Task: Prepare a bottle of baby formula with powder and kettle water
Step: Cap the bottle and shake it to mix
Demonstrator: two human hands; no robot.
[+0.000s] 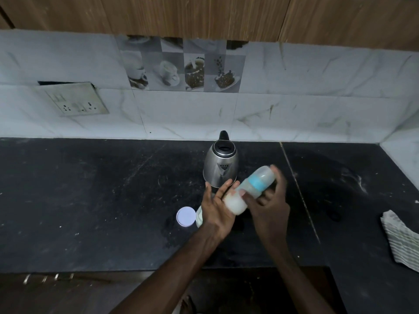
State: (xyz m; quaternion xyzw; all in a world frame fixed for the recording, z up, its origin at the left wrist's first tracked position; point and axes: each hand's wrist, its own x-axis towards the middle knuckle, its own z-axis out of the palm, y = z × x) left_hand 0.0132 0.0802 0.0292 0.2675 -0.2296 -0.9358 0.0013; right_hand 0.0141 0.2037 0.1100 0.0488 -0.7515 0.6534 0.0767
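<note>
Tilting near the steel kettle (221, 166), the milky, blue-collared clear baby bottle (254, 186) is pressed by the flat-fingered left hand (217, 209) and wrapped by the right hand (269, 207). Black stone counter (90, 200) stretches wide leftward.

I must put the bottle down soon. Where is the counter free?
The counter is bare left of the white lid, and between the kettle and the striped cloth. It is crowded between kettle and lid, under the held bottle.
</note>
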